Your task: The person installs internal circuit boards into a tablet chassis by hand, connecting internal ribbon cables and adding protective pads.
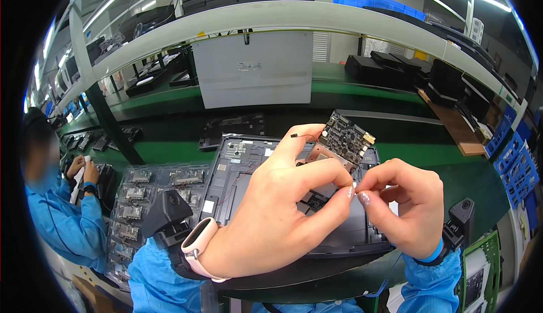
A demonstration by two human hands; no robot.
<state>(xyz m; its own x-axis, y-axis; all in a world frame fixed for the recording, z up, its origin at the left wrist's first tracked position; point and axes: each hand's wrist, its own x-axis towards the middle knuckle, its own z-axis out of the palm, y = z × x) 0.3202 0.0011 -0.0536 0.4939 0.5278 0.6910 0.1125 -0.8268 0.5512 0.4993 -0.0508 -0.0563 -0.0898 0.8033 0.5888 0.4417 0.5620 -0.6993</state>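
Note:
My left hand [288, 191] is closed over a dark grey laptop-like casing [223, 185]. It holds a tilted circuit board [345, 137] with a coppery metal plate and a thin red wire, raised above the casing's far side. Its thumb and a fingertip also come together in a pinch. Touching those fingertips, my right hand [407, 205] pinches with thumb and index finger. A tiny pale bit shows between the two hands, too small to name. Part of the casing's inside lies hidden behind my left hand.
At left, a clear tray [127, 202] holds several small boards. A dark panel [232, 129] lies behind the casing. A co-worker in blue [62, 205] sits at far left, both hands on a small pale item. Blue baskets [515, 163] hang at right; a shelf [271, 18] spans above.

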